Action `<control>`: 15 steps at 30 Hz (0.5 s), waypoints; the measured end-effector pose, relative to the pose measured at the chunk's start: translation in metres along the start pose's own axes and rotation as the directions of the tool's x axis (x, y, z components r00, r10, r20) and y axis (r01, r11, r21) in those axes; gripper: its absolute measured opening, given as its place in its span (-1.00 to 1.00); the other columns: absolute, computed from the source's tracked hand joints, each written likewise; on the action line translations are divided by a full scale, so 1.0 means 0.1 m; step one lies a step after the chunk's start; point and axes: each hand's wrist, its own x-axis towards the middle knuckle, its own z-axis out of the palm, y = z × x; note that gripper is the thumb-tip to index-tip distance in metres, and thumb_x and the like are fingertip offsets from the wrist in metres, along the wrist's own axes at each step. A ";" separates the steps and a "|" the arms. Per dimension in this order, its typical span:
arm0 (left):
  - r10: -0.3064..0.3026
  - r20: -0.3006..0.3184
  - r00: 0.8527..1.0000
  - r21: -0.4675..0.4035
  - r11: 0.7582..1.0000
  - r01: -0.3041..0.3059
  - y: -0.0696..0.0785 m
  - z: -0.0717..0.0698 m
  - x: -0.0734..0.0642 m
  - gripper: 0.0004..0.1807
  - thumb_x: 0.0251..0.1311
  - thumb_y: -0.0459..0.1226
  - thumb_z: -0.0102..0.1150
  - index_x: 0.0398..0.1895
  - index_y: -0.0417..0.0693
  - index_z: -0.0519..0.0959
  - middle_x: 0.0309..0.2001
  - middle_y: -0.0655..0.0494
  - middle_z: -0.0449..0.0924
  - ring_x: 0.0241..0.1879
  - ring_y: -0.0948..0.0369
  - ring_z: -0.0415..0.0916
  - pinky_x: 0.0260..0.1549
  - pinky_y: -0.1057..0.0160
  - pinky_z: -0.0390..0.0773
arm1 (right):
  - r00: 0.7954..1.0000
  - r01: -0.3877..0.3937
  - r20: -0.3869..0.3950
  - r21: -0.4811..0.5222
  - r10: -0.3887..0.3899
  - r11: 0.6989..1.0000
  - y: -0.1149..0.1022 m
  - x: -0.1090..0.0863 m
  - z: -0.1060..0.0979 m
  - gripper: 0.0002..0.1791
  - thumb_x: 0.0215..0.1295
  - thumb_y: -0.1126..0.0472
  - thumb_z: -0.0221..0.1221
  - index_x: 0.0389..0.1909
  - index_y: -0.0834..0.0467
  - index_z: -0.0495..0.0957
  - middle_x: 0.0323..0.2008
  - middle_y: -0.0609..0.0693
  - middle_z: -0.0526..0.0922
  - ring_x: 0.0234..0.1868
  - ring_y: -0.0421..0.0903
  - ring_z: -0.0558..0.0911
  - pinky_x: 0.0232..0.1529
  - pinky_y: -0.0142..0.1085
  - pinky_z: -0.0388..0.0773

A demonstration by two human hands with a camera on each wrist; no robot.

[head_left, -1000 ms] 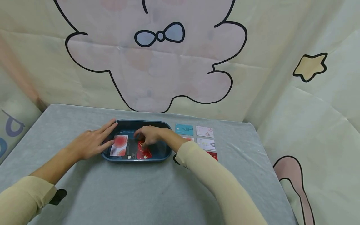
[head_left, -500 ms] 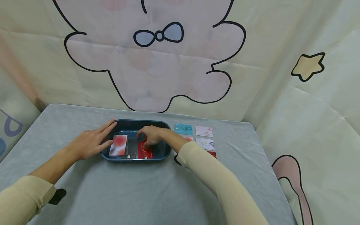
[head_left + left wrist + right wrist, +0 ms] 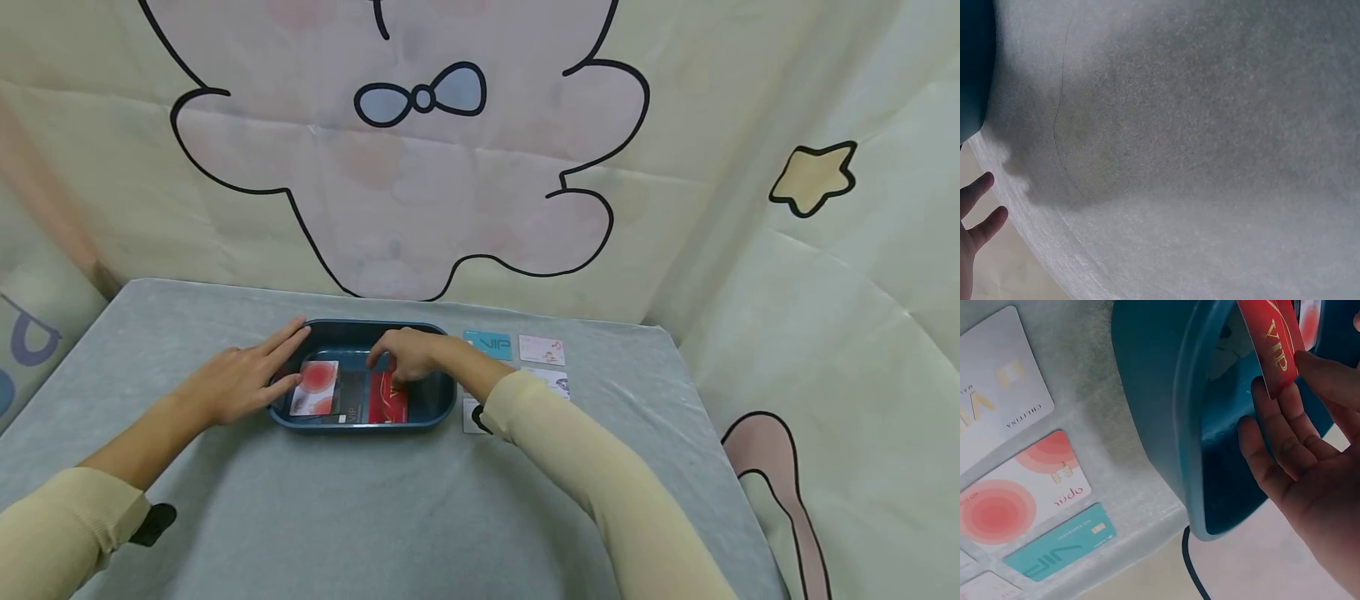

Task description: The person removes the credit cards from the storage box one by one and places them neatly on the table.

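Note:
My left hand rests with outstretched fingers on the left end of a dark blue tray. In the left wrist view, part of the same hand shows at the left edge. My right hand reaches into the tray and pinches the far end of a red VIP card. The right wrist view shows the thumb at the edge of the red card and other fingers beneath its end. Left of it in the tray lie a dark grey card and a white card with red circles.
Right of the tray, several cards lie on the grey cloth, among them a teal VIP card and a white patterned card. A white card with red circles lies beside them. My right forearm covers some cards.
The red card has turned from a tilt to upright beside the dark grey card, and my right hand has shifted slightly right and away. My left hand has stayed on the tray.

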 end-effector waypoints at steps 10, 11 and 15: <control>-0.002 0.005 1.000 0.003 1.000 0.002 0.02 -0.01 0.00 -0.20 0.40 0.07 0.01 0.54 -0.19 0.11 0.54 -0.19 0.02 -0.18 -0.04 0.66 -0.14 -0.13 0.60 | 0.999 0.031 -0.036 -0.077 -0.034 0.997 -0.05 -0.09 -0.01 -0.50 0.33 0.47 0.14 0.25 0.04 0.56 -0.21 -0.03 0.55 -0.21 -0.15 0.50 -0.28 -0.46 0.51; -0.004 0.007 1.000 0.003 1.000 0.004 0.02 -0.01 0.00 -0.20 0.40 0.07 0.01 0.54 -0.19 0.11 0.54 -0.19 0.02 -0.17 -0.05 0.66 -0.13 -0.14 0.60 | 0.998 0.035 -0.039 -0.084 -0.038 0.996 -0.04 -0.10 -0.01 -0.49 0.33 0.48 0.13 0.25 0.04 0.56 -0.23 -0.03 0.55 -0.21 -0.15 0.50 -0.28 -0.46 0.50; -0.006 0.002 1.000 0.004 1.000 0.006 0.02 0.00 0.00 -0.20 0.40 0.07 0.00 0.54 -0.18 0.10 0.54 -0.19 0.02 -0.15 -0.06 0.65 -0.12 -0.17 0.59 | 0.997 0.055 -0.047 -0.116 -0.061 0.992 -0.01 -0.17 -0.01 -0.45 0.31 0.53 0.10 0.25 0.04 0.56 -0.21 -0.01 0.55 -0.22 -0.13 0.48 -0.29 -0.46 0.49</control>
